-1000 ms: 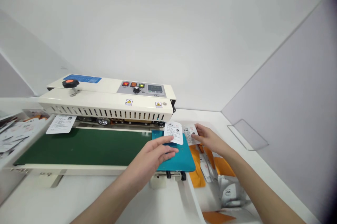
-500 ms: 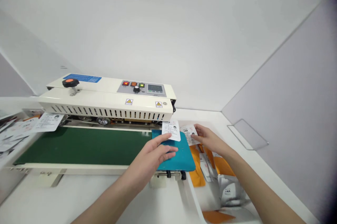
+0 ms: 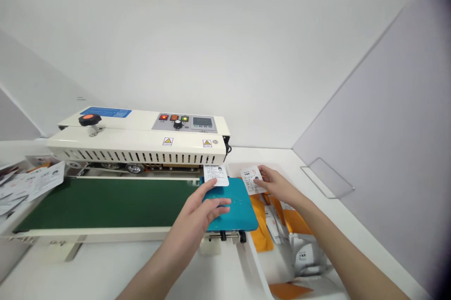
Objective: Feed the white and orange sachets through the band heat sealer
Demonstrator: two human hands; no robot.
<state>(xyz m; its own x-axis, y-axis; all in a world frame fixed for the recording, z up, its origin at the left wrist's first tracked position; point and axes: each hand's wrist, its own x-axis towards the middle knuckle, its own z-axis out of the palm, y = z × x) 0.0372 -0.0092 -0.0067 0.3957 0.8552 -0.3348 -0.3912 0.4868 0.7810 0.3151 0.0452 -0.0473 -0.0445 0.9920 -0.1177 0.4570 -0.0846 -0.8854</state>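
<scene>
A white printed packet (image 3: 217, 177) has its upper edge under the front of the cream band sealer (image 3: 141, 139), at the right end. My left hand (image 3: 199, 213) is over the teal plate (image 3: 237, 206), fingers apart, with the index fingertip at the packet's lower edge. Just right of the plate, my right hand (image 3: 276, 185) pinches a second white printed packet (image 3: 248, 179) between thumb and fingers. Below that hand, orange packets (image 3: 261, 225) and silver-white packets (image 3: 306, 254) lie in a white bin (image 3: 259, 269).
A green conveyor belt (image 3: 112, 201) runs along the sealer's front. Past its left end is a heap of printed packets (image 3: 21, 189). A black knob (image 3: 89, 119) stands up from the sealer's top. On the right, a wire frame (image 3: 327, 178) rests against the wall.
The packet at the sealer's right end has moved left, deeper under the cover. At the far left, another packet has left the sealer and tilts onto the heap. The view has shifted slightly.
</scene>
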